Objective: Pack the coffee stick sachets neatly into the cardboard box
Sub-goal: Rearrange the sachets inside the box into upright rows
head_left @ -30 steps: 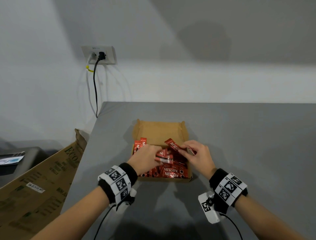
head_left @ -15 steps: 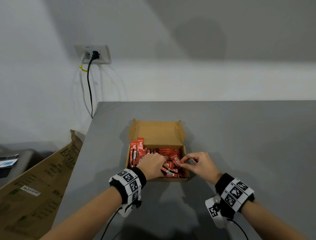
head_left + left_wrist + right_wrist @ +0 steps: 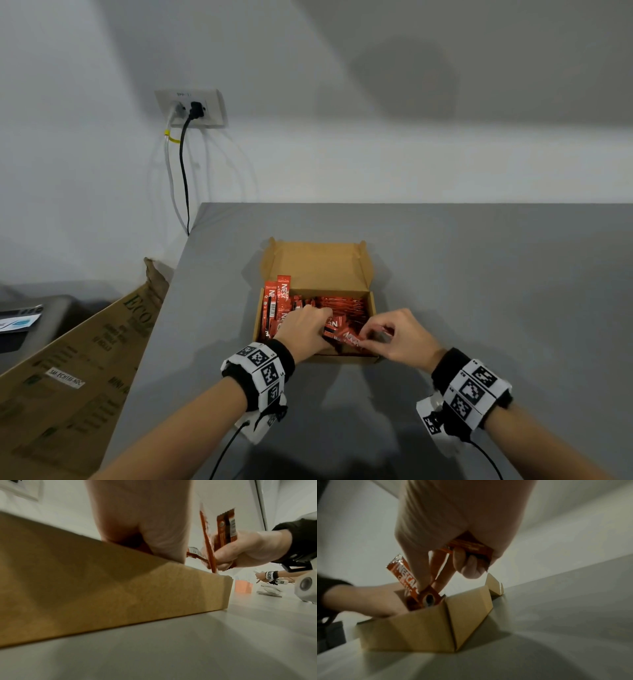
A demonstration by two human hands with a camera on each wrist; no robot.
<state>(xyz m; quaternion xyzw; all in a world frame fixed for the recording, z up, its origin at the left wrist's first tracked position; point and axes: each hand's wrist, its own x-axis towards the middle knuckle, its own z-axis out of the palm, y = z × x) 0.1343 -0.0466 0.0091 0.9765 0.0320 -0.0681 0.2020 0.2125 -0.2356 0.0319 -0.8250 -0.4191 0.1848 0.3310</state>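
An open cardboard box (image 3: 317, 267) stands on the grey table (image 3: 479, 274), its lid flap folded up at the back. Red coffee stick sachets (image 3: 342, 305) fill it; some at the left (image 3: 282, 291) stand on end. My left hand (image 3: 320, 320) reaches into the box's near left part, its fingers curled down among the sachets. At the near right corner my right hand (image 3: 368, 334) pinches a few sachets (image 3: 471, 547) whose lower ends dip into the box (image 3: 428, 628). The left wrist view shows those sachets (image 3: 226, 531) upright in the right hand's fingers (image 3: 223, 557).
A large printed carton (image 3: 68, 359) leans beside the table's left edge. A wall socket (image 3: 190, 108) with two cables hangs above the far left corner. Bare table lies right of and behind the box. Far off in the left wrist view is another person's hand (image 3: 267, 576).
My right hand has brought its sachets down from above the middle of the box to the near right corner. The left hand stays inside the box, shifted slightly.
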